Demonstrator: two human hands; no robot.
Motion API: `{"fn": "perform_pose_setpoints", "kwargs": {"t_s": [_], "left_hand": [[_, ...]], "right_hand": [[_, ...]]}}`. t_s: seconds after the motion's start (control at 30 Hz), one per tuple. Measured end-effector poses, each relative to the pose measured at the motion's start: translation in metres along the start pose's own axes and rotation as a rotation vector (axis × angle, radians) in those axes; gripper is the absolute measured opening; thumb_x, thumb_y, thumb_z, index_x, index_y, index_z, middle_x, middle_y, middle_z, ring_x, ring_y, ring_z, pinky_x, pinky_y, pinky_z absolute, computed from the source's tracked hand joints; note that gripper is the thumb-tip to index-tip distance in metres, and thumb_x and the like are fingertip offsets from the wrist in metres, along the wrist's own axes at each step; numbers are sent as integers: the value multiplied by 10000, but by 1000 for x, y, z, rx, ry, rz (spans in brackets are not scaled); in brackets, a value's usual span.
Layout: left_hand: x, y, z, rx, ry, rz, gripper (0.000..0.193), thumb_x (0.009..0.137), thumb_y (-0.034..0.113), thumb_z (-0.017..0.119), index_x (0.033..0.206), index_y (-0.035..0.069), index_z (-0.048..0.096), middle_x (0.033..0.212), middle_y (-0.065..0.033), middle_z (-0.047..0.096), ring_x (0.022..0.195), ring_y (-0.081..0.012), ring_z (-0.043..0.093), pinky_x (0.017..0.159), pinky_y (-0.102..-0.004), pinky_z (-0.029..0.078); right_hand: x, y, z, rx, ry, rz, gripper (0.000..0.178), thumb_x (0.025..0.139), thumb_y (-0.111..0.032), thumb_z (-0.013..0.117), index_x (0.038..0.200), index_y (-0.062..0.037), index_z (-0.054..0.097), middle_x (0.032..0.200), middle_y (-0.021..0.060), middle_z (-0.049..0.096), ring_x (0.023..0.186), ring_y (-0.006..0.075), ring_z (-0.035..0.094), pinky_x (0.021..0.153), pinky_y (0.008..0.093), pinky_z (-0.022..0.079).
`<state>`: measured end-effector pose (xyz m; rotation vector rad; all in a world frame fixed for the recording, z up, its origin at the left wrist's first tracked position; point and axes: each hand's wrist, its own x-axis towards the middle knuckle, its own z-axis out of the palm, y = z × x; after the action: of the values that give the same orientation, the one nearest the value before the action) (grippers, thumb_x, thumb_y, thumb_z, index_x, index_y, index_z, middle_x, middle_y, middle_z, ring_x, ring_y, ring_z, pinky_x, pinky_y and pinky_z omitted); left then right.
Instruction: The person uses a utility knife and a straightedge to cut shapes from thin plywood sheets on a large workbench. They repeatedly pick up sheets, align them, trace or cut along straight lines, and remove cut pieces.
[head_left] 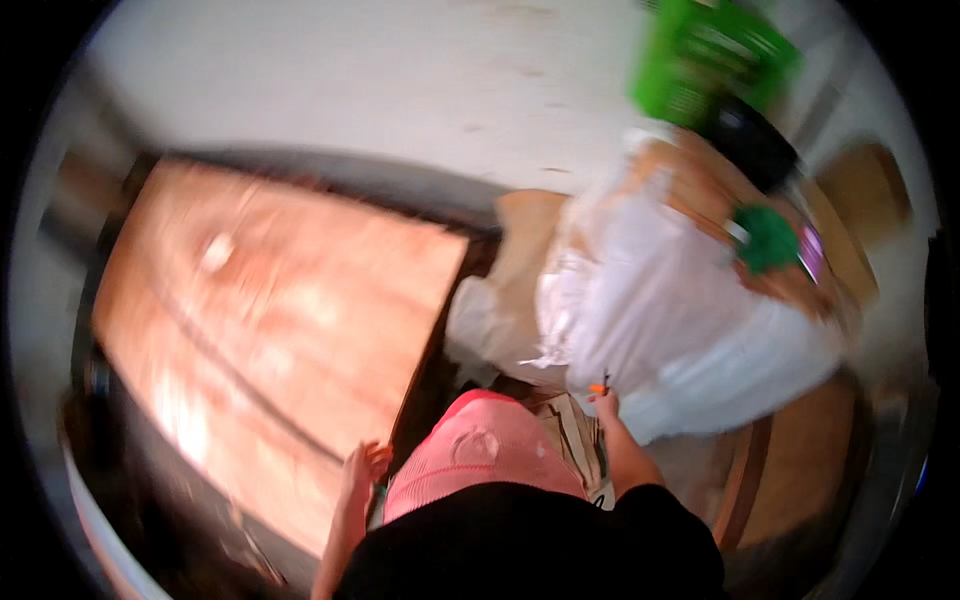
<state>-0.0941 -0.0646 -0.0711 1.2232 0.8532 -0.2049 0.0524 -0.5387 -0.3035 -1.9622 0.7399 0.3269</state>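
My right hand is closed around a small orange-and-dark tool whose thin dark tip points up and away; its exact kind is too blurred to tell. Just beyond it lies a large white sack, bulging and creased. By the near right edge of a wooden board is my left hand, its fingers curled in. A bit of orange shows at those fingertips, but I cannot make out what it is. Pink ribbed cloth covers my lap between the two hands.
A small pale object rests on the board. Brown cardboard stands beside the sack. On and behind the sack are a green bundle, a lit phone-like screen, a black object and a green bag. A pale wall rises behind.
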Motion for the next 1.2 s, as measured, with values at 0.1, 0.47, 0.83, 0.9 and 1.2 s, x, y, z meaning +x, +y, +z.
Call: {"fn": "perform_pose_setpoints", "kwargs": {"t_s": [0.1,0.47,0.83,0.9,1.2], "left_hand": [[12,-167,84,-240,-101,-219,427,885,370,364,1110,19,456,1000,-128,589,854,-194,579,724,-294,447],[-95,-270,-51,-575,283,-215,382,871,366,416,1051,34,473,961,-108,594,809,-159,588,670,-258,456],[-146,-294,-75,-679,463,-254,404,867,386,411,1069,40,467,1003,-106,581,846,-169,579,706,-272,433],[-157,-285,-70,-686,485,-220,411,866,385,416,1076,35,463,1002,-112,581,849,-175,577,710,-276,435],[-213,-333,-65,-713,609,-142,377,882,311,416,1079,-8,450,1014,-170,555,829,-224,585,730,-313,466]], "right_hand": [[-34,-41,-95,-520,-323,-266,231,795,-134,430,952,-53,579,710,69,634,650,177,587,642,315,447],[-160,-114,80,-1069,-840,-758,193,789,-161,463,914,-116,603,673,56,614,629,211,594,555,322,448],[-198,-76,142,-1430,-1157,-889,265,785,-244,492,1007,-121,570,844,137,605,800,295,571,680,375,448],[-204,-92,155,-1457,-1157,-906,249,792,-223,480,1001,-123,572,825,116,615,787,272,579,675,361,450],[-232,-131,238,-1341,-1119,-841,228,785,-160,436,947,-150,596,747,40,625,701,184,586,626,317,439]]}}
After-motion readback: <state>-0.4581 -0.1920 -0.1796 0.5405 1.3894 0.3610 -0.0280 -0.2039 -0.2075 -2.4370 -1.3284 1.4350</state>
